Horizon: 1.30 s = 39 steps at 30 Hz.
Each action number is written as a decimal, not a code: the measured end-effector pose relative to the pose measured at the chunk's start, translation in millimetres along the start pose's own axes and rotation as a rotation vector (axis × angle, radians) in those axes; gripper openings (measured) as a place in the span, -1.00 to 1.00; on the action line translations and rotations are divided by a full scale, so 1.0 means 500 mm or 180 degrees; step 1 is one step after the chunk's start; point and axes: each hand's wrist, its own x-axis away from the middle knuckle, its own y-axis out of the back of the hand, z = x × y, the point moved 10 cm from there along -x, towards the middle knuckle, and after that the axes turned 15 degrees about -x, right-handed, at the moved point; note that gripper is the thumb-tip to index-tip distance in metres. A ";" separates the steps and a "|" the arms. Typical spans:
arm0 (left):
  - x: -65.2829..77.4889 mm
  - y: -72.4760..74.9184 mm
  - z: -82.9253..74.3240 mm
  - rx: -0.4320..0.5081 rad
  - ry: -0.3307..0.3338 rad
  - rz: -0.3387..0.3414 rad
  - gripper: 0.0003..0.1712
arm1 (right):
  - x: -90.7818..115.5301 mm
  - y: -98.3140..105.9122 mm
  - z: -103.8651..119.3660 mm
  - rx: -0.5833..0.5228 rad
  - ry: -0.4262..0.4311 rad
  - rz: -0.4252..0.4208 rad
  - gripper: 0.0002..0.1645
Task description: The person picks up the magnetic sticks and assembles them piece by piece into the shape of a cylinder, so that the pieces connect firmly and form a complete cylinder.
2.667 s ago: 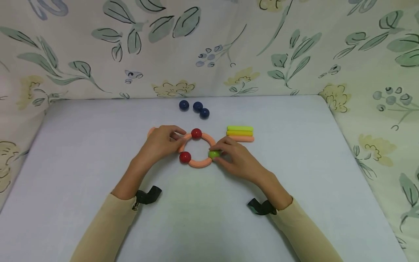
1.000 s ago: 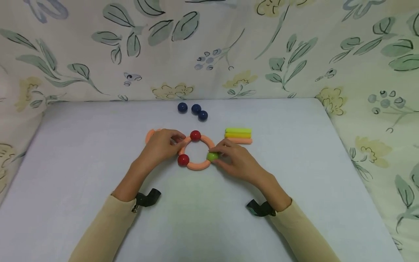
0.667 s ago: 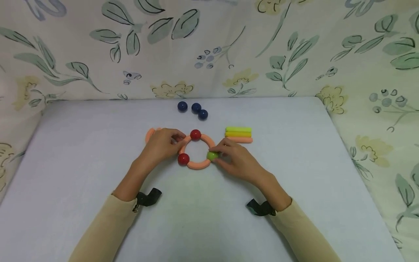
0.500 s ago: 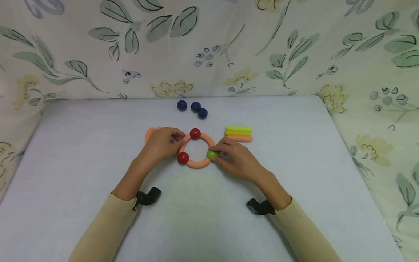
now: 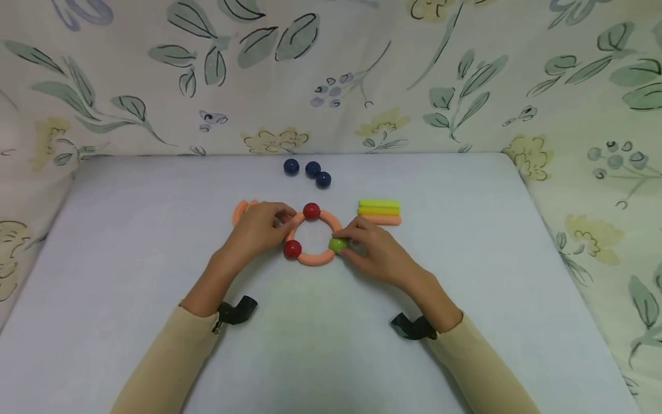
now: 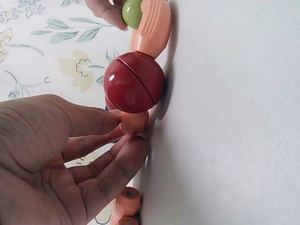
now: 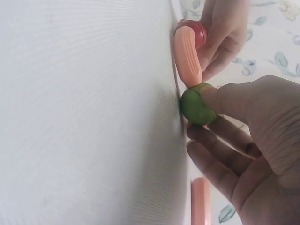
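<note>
On the white table lies a ring of orange curved rods joined by balls. A red ball (image 5: 312,211) tops it, another red ball (image 6: 134,82) sits at its lower left, and a green ball (image 7: 198,104) is on its right. My left hand (image 5: 261,227) pinches the left curved rod (image 6: 134,122) between thumb and fingers, just beside the lower red ball. With thumb and fingertips, my right hand (image 5: 377,250) grips the green ball, which joins the right rod (image 5: 331,219) and the bottom rod (image 5: 316,259). My left fingers partly hide the left rod in the head view.
Dark blue balls (image 5: 291,167) lie near the table's back edge. Right of the ring are straight rods in lime (image 5: 379,203), yellow (image 5: 379,211) and orange (image 5: 383,219), side by side. More orange curved rods (image 5: 239,211) lie behind my left hand. A floral cloth (image 5: 331,75) hangs behind.
</note>
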 end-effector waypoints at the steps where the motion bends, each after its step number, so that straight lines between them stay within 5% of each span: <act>1: 0.002 0.000 -0.001 -0.0015 -0.0004 -0.0009 -0.63 | 0.000 -0.001 -0.001 -0.0015 0.0012 0.0006 -0.59; 13: 0.037 -0.001 0.000 0.0128 -0.0201 -0.0151 -0.58 | -0.001 0.007 -0.008 -0.0015 -0.0018 0.0074 -0.60; 24: 0.081 0.007 -0.023 0.0344 -0.0484 -0.0516 -0.62 | 0.003 0.052 -0.025 0.0020 -0.0042 -0.0204 -0.63; 39: 0.098 -0.010 -0.028 0.0054 -0.0588 -0.0519 -0.69 | 0.015 0.125 -0.061 0.0248 -0.0330 -0.0604 -0.65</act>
